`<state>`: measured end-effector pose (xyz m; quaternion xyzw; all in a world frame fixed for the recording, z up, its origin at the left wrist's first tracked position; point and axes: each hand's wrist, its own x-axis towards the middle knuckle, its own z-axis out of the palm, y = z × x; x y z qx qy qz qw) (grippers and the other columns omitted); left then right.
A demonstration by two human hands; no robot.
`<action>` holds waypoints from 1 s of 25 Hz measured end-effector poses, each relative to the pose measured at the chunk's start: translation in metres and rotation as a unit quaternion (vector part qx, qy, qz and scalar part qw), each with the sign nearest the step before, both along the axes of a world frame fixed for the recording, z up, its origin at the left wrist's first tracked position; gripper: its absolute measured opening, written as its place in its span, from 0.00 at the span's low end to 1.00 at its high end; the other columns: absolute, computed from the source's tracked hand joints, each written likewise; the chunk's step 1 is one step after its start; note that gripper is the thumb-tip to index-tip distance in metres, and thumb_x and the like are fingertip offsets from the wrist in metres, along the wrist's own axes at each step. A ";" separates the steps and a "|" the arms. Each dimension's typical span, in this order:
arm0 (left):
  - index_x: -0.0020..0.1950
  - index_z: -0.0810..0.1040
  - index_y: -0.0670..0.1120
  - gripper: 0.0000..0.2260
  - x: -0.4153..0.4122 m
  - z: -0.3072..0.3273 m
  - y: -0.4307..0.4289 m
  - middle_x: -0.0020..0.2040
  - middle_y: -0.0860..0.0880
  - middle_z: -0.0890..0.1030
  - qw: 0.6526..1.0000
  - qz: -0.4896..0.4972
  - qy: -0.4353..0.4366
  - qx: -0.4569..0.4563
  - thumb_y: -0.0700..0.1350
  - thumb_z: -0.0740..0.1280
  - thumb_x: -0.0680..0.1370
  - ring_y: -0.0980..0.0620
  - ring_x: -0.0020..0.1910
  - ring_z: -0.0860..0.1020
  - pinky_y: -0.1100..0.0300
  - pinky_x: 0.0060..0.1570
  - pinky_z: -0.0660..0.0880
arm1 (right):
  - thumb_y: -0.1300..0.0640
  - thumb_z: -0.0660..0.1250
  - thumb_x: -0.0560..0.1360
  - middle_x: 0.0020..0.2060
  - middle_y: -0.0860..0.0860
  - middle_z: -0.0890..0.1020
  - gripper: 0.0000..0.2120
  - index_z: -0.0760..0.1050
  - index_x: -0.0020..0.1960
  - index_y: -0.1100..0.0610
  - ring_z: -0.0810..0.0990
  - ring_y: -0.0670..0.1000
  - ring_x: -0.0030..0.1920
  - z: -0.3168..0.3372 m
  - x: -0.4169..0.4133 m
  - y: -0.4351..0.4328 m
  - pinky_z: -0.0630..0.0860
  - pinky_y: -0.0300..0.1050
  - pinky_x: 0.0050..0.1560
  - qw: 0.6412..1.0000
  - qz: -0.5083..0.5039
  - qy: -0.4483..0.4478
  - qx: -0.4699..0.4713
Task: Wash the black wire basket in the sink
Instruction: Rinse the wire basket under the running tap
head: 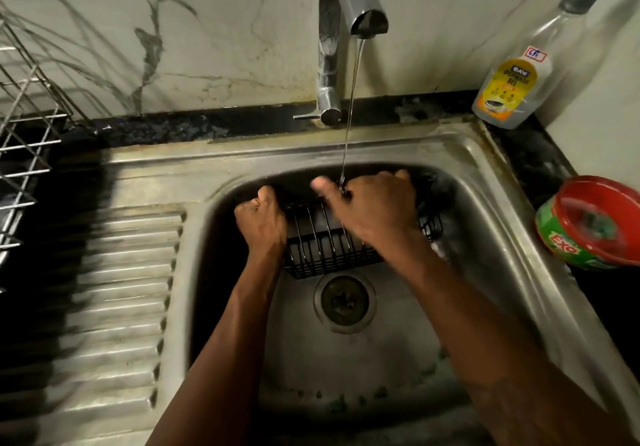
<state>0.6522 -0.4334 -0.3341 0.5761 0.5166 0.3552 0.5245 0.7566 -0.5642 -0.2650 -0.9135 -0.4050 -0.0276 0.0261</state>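
View from a head camera, looking down into a steel sink [346, 359]. Twelve o'clock is the wall behind the sink; six o'clock is the person.

A black wire basket [325, 251] is in the far half of the basin, at twelve o'clock from the drain [344, 300]. Its long axis runs from nine to three o'clock. Whether it rests on the basin floor or is held clear cannot be told.

The left hand [261, 218] is a closed fist clamped on the basket's nine o'clock end. The right hand [374, 203] lies across the top, nearer the three o'clock end. Its fingers curl over the far rim and its thumb points toward nine o'clock.

A thin stream of water [351, 106] falls from the faucet [346, 2] and lands at the base of the right thumb, on the basket's far rim. The middle of the basket is under the water; both ends lie outside it.

Room to move looks tight. The basin wall is close behind at twelve o'clock and just beside the left fist at nine o'clock. Open basin floor lies toward six o'clock, so any turning or sliding of the basket would probably go that way.

On the counter at two o'clock stands a dishwash gel bottle [512, 89]. At three o'clock sits a red and green tub [592, 224]. A ridged draining board [114, 289] lies at eight o'clock, and a wire dish rack [24, 127] at ten o'clock.
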 end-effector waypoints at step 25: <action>0.27 0.75 0.43 0.30 0.025 0.101 -0.054 0.25 0.46 0.77 0.975 -0.111 0.162 0.107 0.56 0.58 0.86 0.45 0.27 0.75 0.54 0.36 0.72 | 0.47 0.52 0.85 0.41 0.51 0.83 0.19 0.80 0.51 0.49 0.81 0.55 0.43 0.089 -0.018 0.025 0.70 0.52 0.52 0.996 0.035 -0.047 -0.067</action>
